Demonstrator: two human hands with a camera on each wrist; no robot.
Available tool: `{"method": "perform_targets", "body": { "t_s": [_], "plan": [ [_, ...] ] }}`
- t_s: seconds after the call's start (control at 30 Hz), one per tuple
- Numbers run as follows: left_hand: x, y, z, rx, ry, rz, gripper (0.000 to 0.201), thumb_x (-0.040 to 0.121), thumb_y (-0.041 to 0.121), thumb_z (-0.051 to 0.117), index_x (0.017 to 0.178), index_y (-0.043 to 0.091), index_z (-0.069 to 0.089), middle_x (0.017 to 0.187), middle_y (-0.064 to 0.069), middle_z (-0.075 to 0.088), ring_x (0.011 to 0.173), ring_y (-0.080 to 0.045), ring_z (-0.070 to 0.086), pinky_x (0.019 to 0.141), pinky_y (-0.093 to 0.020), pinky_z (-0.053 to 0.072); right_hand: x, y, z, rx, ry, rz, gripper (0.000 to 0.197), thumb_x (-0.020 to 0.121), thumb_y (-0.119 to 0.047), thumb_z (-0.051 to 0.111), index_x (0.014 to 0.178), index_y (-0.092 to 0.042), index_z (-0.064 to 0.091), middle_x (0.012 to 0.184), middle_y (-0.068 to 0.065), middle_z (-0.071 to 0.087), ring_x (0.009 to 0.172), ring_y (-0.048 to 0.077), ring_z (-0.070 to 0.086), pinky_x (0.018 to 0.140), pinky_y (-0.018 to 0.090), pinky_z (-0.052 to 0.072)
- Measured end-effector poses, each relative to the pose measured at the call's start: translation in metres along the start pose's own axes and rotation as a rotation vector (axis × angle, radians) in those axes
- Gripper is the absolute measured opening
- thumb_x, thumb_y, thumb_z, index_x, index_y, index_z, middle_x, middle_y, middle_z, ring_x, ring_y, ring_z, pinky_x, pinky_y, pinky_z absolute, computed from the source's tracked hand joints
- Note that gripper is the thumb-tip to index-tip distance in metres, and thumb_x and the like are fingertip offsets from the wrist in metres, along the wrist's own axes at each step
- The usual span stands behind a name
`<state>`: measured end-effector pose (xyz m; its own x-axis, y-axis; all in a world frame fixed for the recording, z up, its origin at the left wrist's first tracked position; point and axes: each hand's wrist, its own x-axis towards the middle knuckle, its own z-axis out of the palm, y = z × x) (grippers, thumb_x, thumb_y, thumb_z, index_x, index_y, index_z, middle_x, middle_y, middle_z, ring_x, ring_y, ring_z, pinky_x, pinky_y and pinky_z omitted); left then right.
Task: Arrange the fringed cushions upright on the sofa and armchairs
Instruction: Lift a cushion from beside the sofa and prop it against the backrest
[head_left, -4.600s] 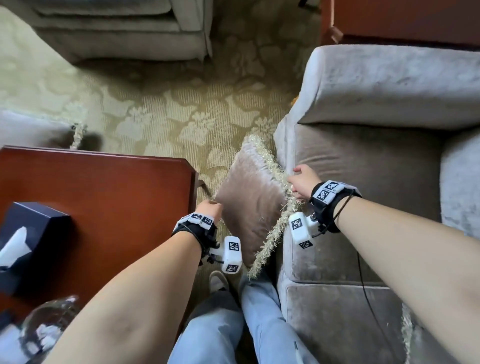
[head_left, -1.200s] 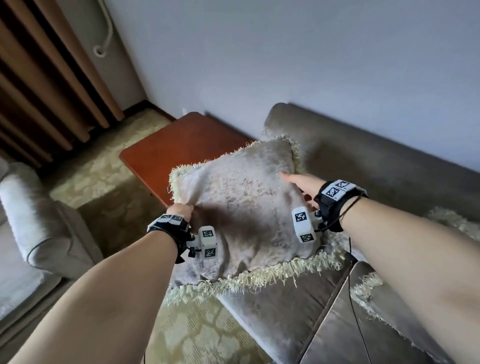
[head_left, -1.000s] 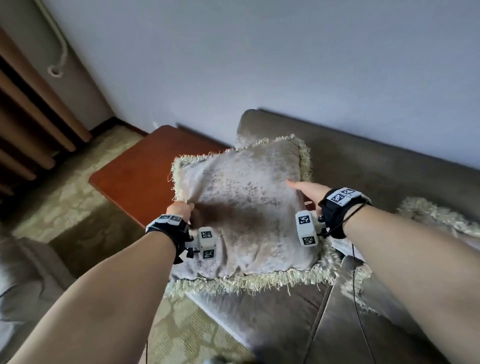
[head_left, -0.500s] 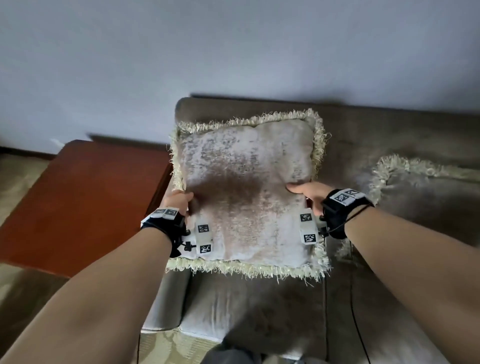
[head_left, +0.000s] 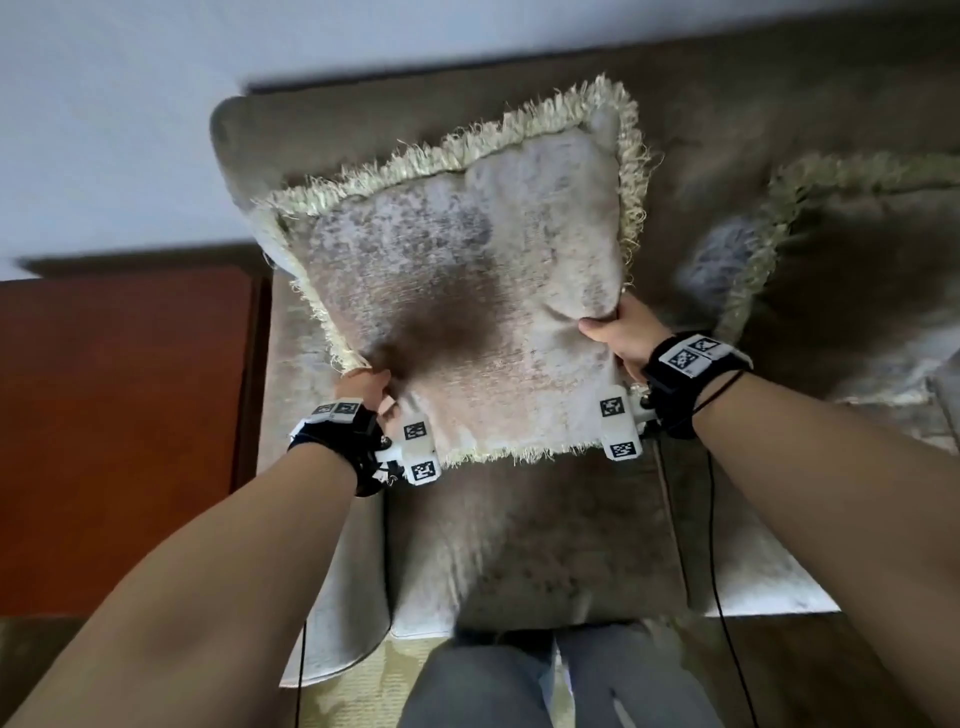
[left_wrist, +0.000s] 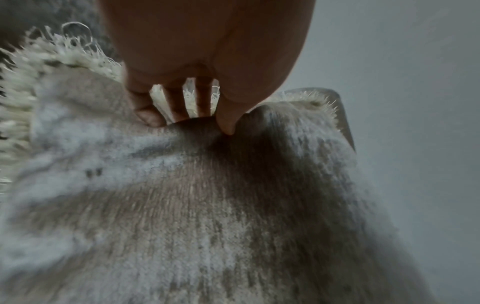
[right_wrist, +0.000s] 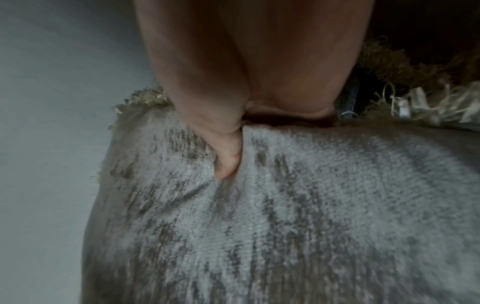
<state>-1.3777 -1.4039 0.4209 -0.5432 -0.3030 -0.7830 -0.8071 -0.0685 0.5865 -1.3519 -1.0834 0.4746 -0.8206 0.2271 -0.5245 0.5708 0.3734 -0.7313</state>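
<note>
A grey-brown velvety sofa (head_left: 545, 545) stands against a plain pale wall (head_left: 130, 104), its backrest running along the top of the head view and its left armrest at the seat's left edge. Just beyond that armrest sits a reddish-brown wooden table (head_left: 119, 441). A patterned yellowish carpet (head_left: 353, 696) shows at the foot of the sofa, beside the person's grey trousers.

The fringed cushion (head_left: 467, 291) is held above the left end of the seat, tilted, its upper edge toward the backrest. The left hand (head_left: 366, 387) grips its lower left edge, thumb and fingers pinching a fold of the fabric in the left wrist view. The right hand (head_left: 621, 332) grips the right edge, thumb dug into the front face, the fingers hidden behind.

A second fringed cushion (head_left: 857, 270) leans against the backrest to the right, just beside the held one.
</note>
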Motion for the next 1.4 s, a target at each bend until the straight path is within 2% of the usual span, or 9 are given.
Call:
{"method": "perform_targets", "body": {
  "t_s": [0.23, 0.3, 0.43, 0.57, 0.67, 0.8, 0.93, 1.07, 1.4],
  "plan": [
    [0.044, -0.039, 0.033, -0.006, -0.011, 0.093, 0.018, 0.093, 0.006, 0.055, 0.109, 0.013, 0.060, 0.105, -0.008, 0.060, 0.082, -0.017, 0.058, 0.081, -0.034, 0.054, 0.051, 0.052, 0.001, -0.010, 0.052, -0.018, 0.031, 0.076, -0.022, 0.071, 0.106, -0.013, 0.068, 0.108, 0.012, 0.071, 0.102, 0.029, 0.066, 0.095, 0.048, 0.051],
    [0.052, -0.051, 0.045, 0.106, 0.009, 0.146, 0.038, 0.094, 0.009, 0.055, 0.131, 0.002, 0.053, 0.127, -0.013, 0.059, 0.083, -0.015, 0.059, 0.092, -0.036, 0.051, 0.062, 0.062, -0.001, 0.000, 0.083, -0.006, 0.027, 0.078, -0.018, 0.072, 0.103, -0.011, 0.066, 0.106, 0.010, 0.070, 0.102, 0.025, 0.065, 0.091, 0.038, 0.051],
    [0.053, -0.063, 0.060, 0.592, 0.157, 0.232, 0.030, 0.098, 0.029, 0.050, 0.125, 0.020, 0.061, 0.135, -0.004, 0.058, 0.128, -0.025, 0.048, 0.092, -0.030, 0.043, 0.071, 0.083, 0.002, -0.020, 0.117, 0.076, 0.036, 0.069, -0.026, 0.070, 0.100, -0.011, 0.062, 0.105, 0.012, 0.068, 0.097, 0.021, 0.062, 0.079, 0.027, 0.047],
    [0.071, -0.067, 0.066, 0.460, 0.037, 0.192, 0.031, 0.094, 0.013, 0.055, 0.124, 0.011, 0.060, 0.129, -0.014, 0.061, 0.091, -0.020, 0.062, 0.096, -0.034, 0.050, 0.070, 0.112, 0.011, 0.006, 0.083, 0.174, 0.073, 0.072, -0.013, 0.078, 0.138, -0.006, 0.047, 0.136, 0.015, 0.057, 0.126, 0.030, 0.054, 0.105, 0.039, 0.045],
    [0.073, -0.059, 0.066, 0.134, 0.116, 0.148, 0.032, 0.080, 0.000, 0.062, 0.106, 0.018, 0.055, 0.102, -0.010, 0.061, 0.085, -0.023, 0.058, 0.084, -0.039, 0.056, 0.073, 0.121, 0.012, 0.056, 0.091, 0.199, 0.081, 0.073, -0.008, 0.078, 0.143, -0.008, 0.039, 0.139, 0.011, 0.054, 0.127, 0.026, 0.052, 0.099, 0.029, 0.043],
    [0.087, -0.050, 0.056, -0.052, 0.171, 0.177, 0.095, 0.064, -0.004, 0.055, 0.146, 0.033, 0.023, 0.107, -0.010, 0.061, 0.070, -0.022, 0.057, 0.064, -0.034, 0.051, 0.082, 0.116, 0.010, 0.142, 0.106, 0.197, 0.105, 0.053, -0.021, 0.078, 0.146, -0.014, 0.030, 0.140, 0.008, 0.051, 0.126, 0.026, 0.050, 0.106, 0.037, 0.043],
    [0.080, -0.041, 0.055, -0.081, 0.090, 0.170, 0.079, 0.064, -0.007, 0.044, 0.131, 0.032, 0.040, 0.092, -0.014, 0.059, 0.056, -0.023, 0.051, 0.049, -0.028, 0.043, 0.101, 0.125, 0.011, 0.185, 0.104, 0.138, 0.084, 0.046, -0.027, 0.077, 0.125, -0.020, 0.050, 0.119, 0.003, 0.065, 0.110, 0.023, 0.061, 0.097, 0.041, 0.052],
    [0.070, -0.031, 0.058, -0.059, 0.048, 0.158, 0.049, 0.070, -0.003, 0.036, 0.111, 0.024, 0.037, 0.093, -0.014, 0.056, 0.070, -0.025, 0.056, 0.067, -0.046, 0.054, 0.086, 0.104, 0.015, 0.259, 0.145, 0.119, 0.035, 0.071, -0.005, 0.071, 0.101, -0.015, 0.057, 0.107, 0.007, 0.068, 0.102, 0.023, 0.065, 0.091, 0.034, 0.053],
    [0.066, -0.027, 0.062, -0.017, 0.142, 0.201, 0.019, 0.093, 0.000, 0.041, 0.095, 0.018, 0.046, 0.076, -0.009, 0.055, 0.070, -0.022, 0.054, 0.060, -0.030, 0.053, 0.078, 0.118, 0.031, 0.237, 0.250, 0.243, 0.011, 0.076, -0.004, 0.061, 0.085, -0.009, 0.062, 0.083, 0.007, 0.064, 0.077, 0.020, 0.059, 0.051, 0.016, 0.044]
  ]
}}
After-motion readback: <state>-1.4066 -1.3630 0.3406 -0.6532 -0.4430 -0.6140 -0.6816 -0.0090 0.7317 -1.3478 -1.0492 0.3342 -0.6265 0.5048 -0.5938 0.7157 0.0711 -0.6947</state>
